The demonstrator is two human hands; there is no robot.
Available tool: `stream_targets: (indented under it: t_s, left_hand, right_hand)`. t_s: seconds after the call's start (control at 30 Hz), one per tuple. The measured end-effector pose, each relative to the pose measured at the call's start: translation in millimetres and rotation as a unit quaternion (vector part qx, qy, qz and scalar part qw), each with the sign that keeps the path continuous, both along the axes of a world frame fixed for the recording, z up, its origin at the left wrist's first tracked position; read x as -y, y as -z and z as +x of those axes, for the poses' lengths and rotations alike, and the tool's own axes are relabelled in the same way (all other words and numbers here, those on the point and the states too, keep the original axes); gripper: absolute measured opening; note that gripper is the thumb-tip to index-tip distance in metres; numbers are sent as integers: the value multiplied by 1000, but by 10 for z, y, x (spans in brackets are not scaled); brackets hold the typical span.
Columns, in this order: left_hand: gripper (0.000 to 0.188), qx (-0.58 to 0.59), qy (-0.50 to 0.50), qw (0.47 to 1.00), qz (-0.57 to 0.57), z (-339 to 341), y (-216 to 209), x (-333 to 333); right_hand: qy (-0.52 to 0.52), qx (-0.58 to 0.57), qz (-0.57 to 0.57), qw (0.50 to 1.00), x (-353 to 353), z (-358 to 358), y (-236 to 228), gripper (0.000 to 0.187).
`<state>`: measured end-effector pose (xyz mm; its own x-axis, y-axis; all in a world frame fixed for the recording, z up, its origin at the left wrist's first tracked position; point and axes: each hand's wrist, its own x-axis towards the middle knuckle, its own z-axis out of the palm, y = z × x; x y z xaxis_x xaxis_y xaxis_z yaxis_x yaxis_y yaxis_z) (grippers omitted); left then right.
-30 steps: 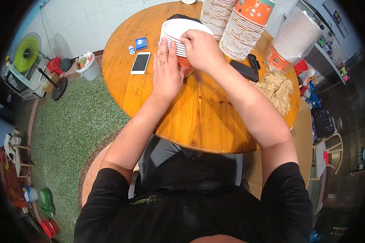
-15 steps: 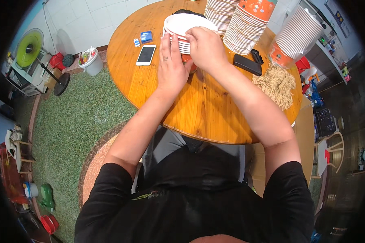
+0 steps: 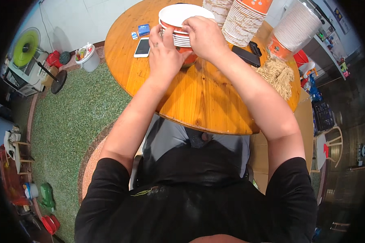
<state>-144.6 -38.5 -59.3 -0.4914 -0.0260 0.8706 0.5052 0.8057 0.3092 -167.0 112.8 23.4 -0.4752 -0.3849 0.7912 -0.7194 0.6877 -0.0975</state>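
Note:
A short stack of paper bowls (image 3: 181, 39) with white rims and orange sides stands on the far part of the round wooden table (image 3: 190, 105). Its top paper bowl (image 3: 184, 14), white inside, sits raised, with an orange band of its side showing above the rims below. My left hand (image 3: 165, 50) is curled against the left side of the stack, fingertips at the top bowl. At the right, my right hand (image 3: 208, 38) pinches near the top bowl's rim; its fingertips are partly hidden.
Tall bowl stacks (image 3: 244, 24) rise behind my right hand, and another stack (image 3: 296, 28) stands farther right. Nearby lie a black case (image 3: 246, 56) and a bundle of tan cords (image 3: 276, 75). Left of the bowls are a phone (image 3: 142, 47) and a blue box (image 3: 143, 29).
The top bowl has risen from the stack, showing more of its orange side. My left fingers have spread and bent more around it. The whole view has shifted slightly.

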Motion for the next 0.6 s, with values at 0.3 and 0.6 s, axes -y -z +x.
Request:
stream_targets:
  t_s: [0.3,0.6]
  left_hand:
    - [105,-2,43,999,-20,-108,47,-24]
    - [123,-32,49,997,-40,-745,145,13]
  right_hand:
    - [21,-275,-97,956,-343,433,-1020,5]
    - [15,-123,-57,991,-1392,1386,275,19]
